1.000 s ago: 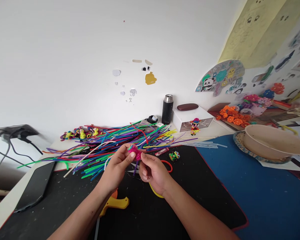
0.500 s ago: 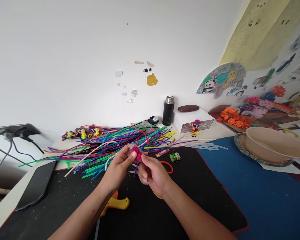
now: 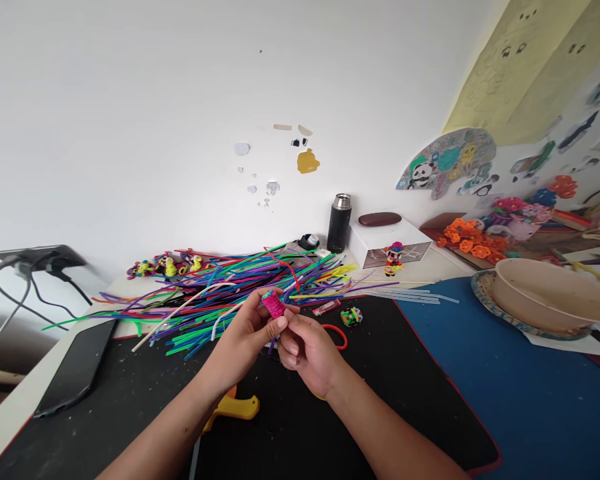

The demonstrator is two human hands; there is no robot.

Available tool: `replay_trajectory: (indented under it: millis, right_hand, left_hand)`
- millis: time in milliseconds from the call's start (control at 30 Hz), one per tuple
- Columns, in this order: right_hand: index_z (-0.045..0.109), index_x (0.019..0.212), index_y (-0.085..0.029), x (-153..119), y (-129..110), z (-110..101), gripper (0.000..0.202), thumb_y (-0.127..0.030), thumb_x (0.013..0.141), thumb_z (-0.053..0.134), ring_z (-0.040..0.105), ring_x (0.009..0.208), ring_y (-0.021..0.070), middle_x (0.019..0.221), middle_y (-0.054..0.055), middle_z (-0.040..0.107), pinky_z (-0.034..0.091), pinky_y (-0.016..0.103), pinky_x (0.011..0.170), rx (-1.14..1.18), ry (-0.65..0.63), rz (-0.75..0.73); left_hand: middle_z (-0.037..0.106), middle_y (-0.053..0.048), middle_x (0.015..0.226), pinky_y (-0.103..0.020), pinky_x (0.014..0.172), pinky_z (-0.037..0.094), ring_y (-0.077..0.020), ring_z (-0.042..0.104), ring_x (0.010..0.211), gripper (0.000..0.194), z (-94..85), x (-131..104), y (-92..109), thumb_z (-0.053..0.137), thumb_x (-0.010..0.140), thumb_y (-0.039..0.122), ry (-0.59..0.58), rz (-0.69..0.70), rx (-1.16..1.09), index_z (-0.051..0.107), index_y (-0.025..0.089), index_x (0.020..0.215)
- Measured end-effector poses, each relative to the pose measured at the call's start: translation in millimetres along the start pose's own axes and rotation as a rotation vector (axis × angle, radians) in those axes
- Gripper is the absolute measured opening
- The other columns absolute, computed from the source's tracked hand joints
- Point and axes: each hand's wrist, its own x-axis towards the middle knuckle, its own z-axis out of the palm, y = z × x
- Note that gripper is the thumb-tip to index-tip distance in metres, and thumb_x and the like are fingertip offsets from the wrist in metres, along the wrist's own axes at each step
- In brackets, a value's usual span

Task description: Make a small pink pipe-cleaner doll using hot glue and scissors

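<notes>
Both hands meet above the black mat. My left hand is closed around a pink coil of wound pipe cleaner with a bluish-green tip. My right hand pinches at the coil's lower end, thumb and forefinger pressed together beside the left thumb. A purple pipe cleaner sticks out below the fingers; where it joins the coil is hidden. Behind the right hand shows the red handle of scissors. A yellow glue gun lies below the left wrist, partly covered by the forearm.
A pile of colourful pipe cleaners spreads behind the hands. A small green figure lies to the right. Further back stand a black flask, a white box and a pipe-cleaner doll. A phone lies left, a bowl right.
The pink coil has turned more upright and shows more of its wound side. My left thumb has slid down towards the right fingertips. The view has shifted slightly.
</notes>
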Motion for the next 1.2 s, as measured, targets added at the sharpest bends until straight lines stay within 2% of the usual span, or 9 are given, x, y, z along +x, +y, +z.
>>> replay_trajectory:
  millis: [267, 567, 700, 900, 1200]
  right_hand:
    - [0.051, 0.062, -0.021, 2.7, 3.9, -4.0, 0.054, -0.055, 0.075, 0.091, 0.035, 0.039, 0.007, 0.045, -0.009, 0.043, 0.017, 0.025, 0.043, -0.011, 0.004, 0.0]
    - [0.061, 0.075, -0.02, 2.9, 4.7, -4.2, 0.046, -0.054, 0.075, 0.092, 0.034, 0.039, 0.0075, 0.045, -0.01, 0.044, 0.017, 0.025, 0.043, -0.005, 0.024, -0.011]
    - [0.063, 0.077, -0.019, 1.6, 4.3, -2.5, 0.046, -0.056, 0.077, 0.09, 0.035, 0.039, 0.0073, 0.046, -0.01, 0.044, 0.015, 0.025, 0.043, -0.056, 0.017, -0.012]
    - [0.053, 0.066, -0.02, 0.6, 6.8, -2.0, 0.055, -0.059, 0.077, 0.089, 0.036, 0.039, 0.0066, 0.046, -0.008, 0.045, 0.015, 0.025, 0.042, -0.088, 0.013, -0.017]
    - [0.049, 0.061, -0.02, 0.3, 8.1, -0.6, 0.058, -0.06, 0.077, 0.089, 0.035, 0.039, 0.0061, 0.045, -0.008, 0.043, 0.016, 0.024, 0.042, -0.125, 0.011, -0.016]
  left_hand:
    - [0.081, -0.012, 0.119, -0.042, 0.094, 0.059, -0.0327, 0.072, 0.12, 0.049, -0.5, 1.2, -6.8, 0.081, 0.09, 0.044, 0.02, 0.018, 0.027, 0.058, 0.023, 0.128]
    - [0.081, -0.013, 0.123, -0.043, 0.101, 0.056, -0.0318, 0.072, 0.121, 0.054, 2.4, -0.1, -4.2, 0.076, 0.094, 0.048, 0.017, 0.028, 0.049, 0.056, 0.024, 0.137]
    - [0.081, -0.013, 0.121, -0.045, 0.103, 0.054, -0.0322, 0.072, 0.119, 0.049, 3.9, -1.7, -1.0, 0.068, 0.097, 0.056, 0.054, 0.046, 0.099, 0.06, 0.022, 0.132]
    - [0.081, -0.012, 0.119, -0.047, 0.107, 0.051, -0.0331, 0.072, 0.118, 0.047, 2.6, -1.4, -0.7, 0.068, 0.095, 0.06, 0.124, 0.046, 0.117, 0.068, 0.022, 0.123]
    - [0.083, -0.011, 0.105, -0.041, 0.094, 0.057, -0.0308, 0.075, 0.104, 0.038, 0.5, 0.9, -1.2, 0.077, 0.09, 0.053, 0.124, 0.062, 0.035, 0.075, 0.02, 0.109]
